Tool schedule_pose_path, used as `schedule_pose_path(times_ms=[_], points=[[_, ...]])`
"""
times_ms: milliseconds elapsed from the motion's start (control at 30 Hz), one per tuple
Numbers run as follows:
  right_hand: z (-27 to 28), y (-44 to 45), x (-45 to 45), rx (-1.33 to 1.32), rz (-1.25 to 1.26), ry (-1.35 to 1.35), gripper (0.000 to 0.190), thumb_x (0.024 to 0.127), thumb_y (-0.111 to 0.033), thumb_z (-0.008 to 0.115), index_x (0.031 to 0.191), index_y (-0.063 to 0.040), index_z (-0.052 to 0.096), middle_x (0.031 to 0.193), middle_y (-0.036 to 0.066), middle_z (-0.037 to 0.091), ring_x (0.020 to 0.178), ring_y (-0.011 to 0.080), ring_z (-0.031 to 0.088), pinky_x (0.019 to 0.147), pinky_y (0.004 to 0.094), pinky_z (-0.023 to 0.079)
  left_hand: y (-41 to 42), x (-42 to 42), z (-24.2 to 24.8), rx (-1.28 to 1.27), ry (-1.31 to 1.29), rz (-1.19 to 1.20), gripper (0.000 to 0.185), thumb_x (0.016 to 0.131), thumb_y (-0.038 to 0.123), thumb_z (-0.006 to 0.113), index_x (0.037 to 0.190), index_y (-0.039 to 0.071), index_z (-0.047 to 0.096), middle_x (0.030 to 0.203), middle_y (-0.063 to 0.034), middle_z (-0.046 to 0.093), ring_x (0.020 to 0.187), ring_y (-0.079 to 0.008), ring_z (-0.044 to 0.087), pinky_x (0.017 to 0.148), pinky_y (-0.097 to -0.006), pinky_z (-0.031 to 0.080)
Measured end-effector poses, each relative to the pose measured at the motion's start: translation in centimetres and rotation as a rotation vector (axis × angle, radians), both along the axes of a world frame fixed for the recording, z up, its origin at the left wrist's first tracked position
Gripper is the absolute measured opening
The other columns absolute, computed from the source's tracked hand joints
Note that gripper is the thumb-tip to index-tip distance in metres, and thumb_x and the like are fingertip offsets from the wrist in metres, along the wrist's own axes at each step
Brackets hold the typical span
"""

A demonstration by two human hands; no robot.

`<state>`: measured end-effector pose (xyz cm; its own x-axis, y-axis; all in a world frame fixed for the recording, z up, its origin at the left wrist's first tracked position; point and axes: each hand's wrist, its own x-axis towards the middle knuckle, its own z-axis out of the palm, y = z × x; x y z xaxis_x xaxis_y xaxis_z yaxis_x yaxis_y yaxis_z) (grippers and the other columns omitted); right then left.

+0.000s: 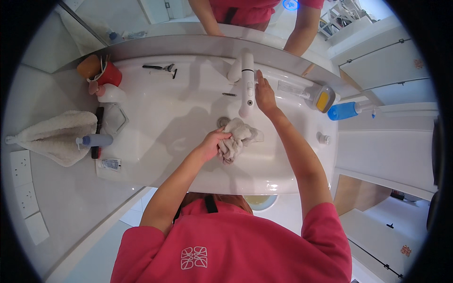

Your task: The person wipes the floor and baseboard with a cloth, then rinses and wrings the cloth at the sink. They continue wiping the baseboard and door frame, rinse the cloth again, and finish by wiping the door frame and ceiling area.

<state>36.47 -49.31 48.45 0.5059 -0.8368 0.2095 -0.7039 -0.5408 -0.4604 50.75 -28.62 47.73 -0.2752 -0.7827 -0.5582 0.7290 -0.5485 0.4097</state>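
In the white washbasin [170,141], my left hand [213,142] grips a crumpled, pale cloth [234,143] that looks damp. The cloth lies just below the faucet spout, next to the round drain [223,122]. My right hand [265,92] is held flat at the right side of the white faucet [247,85], fingers extended and holding nothing. Whether its palm touches the faucet body I cannot tell. No stream of water shows clearly under the spout.
Two razors [161,69] lie on the basin's back ledge. At left stand a red cup [111,75], a pump bottle [97,140] and a hanging towel [60,136]. To the right are a grey holder with a yellow sponge [322,101] and a blue bottle [342,111]. A mirror [170,24] runs behind.
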Motion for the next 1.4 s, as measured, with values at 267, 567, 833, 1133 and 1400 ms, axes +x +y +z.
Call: schedule_pose_path(times_ms=[267,567,833,1133,1400], points=[[1.5,3.0,-0.7,-0.084,-0.137,-0.153,0.051,0.086,-0.011,0.051,0.134,-0.002,0.034,0.11,0.022,0.052,0.105,0.0398,0.048,0.091,0.0453,0.038,-0.3,-0.6,0.5,0.027,-0.053,0.096,0.041,0.083,0.007,0.052,0.124,0.002,0.046,0.109,-0.0116,0.058,0.099,-0.0207,0.058,0.087,-0.0348,0.047],[-4.8,11.0,-2.3,1.527,-0.065,-0.392,0.041,0.086,-0.031,0.06,0.11,0.002,0.058,0.1,0.01,0.061,0.093,0.0172,0.057,0.081,0.0303,0.045,-0.7,2.7,-0.4,0.09,-0.26,-0.143,0.038,0.08,0.02,0.06,0.114,0.003,0.054,0.103,-0.0088,0.06,0.093,-0.0194,0.059,0.084,-0.0323,0.047],[-3.0,10.3,-5.1,1.556,-0.218,-0.826,0.038,0.083,-0.029,0.063,0.106,0.001,0.059,0.096,0.009,0.062,0.087,0.0168,0.059,0.08,0.0294,0.047,0.5,6.6,-6.2,-0.217,-0.843,-0.866,0.027,0.08,0.031,0.065,0.09,0.006,0.061,0.086,-0.0007,0.057,0.08,-0.0101,0.053,0.069,-0.027,0.044],[-2.9,12.3,-4.3,1.328,-0.198,-0.499,0.031,0.082,-0.019,0.065,0.106,-0.001,0.057,0.098,0.008,0.062,0.086,0.0172,0.06,0.079,0.0295,0.048,-1.2,2.0,-8.6,0.048,-0.344,-0.057,0.021,0.086,0.028,0.058,0.094,0.009,0.057,0.087,-0.0016,0.057,0.079,-0.0129,0.056,0.066,-0.0312,0.048],[-4.0,17.0,3.4,0.403,-0.539,-0.4,0.03,0.085,-0.028,0.058,0.083,0.002,0.058,0.065,0.022,0.06,0.063,0.0364,0.061,0.06,0.0393,0.048,-3.5,-5.2,-8.8,0.342,-0.195,0.3,0.024,0.091,0.028,0.052,0.101,0.007,0.06,0.09,-0.0047,0.062,0.074,-0.016,0.059,0.064,-0.0353,0.049]])
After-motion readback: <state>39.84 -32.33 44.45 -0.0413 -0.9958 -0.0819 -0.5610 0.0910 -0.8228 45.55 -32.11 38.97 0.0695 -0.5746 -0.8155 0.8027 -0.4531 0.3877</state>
